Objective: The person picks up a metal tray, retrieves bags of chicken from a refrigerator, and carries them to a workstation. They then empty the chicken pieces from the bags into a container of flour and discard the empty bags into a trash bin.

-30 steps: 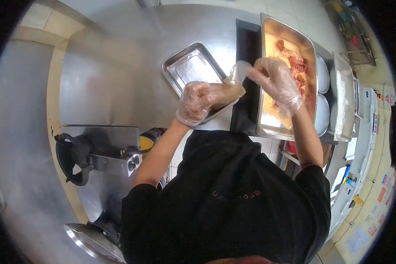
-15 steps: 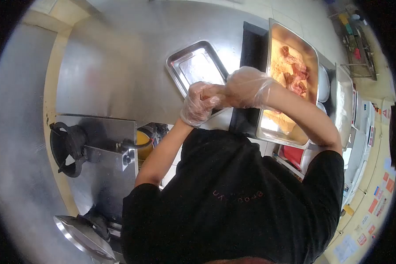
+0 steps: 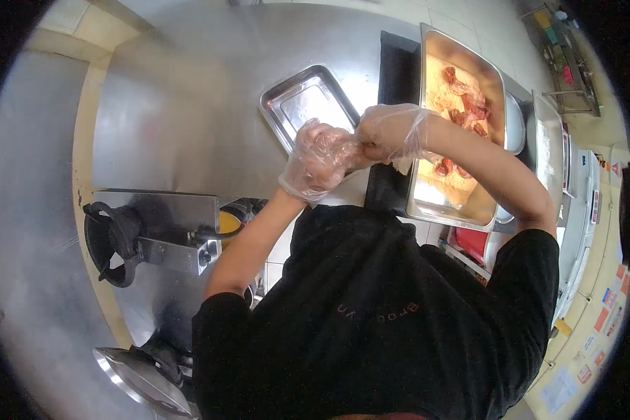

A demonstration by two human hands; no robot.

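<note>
The right hand [image 3: 392,131], which one second ago is raised apart over the deep pan [image 3: 427,203] of marinated meat [image 3: 469,105], now lies against the left hand [image 3: 320,157] above the near corner of the shallow steel tray [image 3: 294,105]. The two gloved hands, separated earlier, are now in contact. The loose plastic stretched between them one second ago is no longer visible as a separate flap. The right forearm now crosses over the deep pan.
</note>
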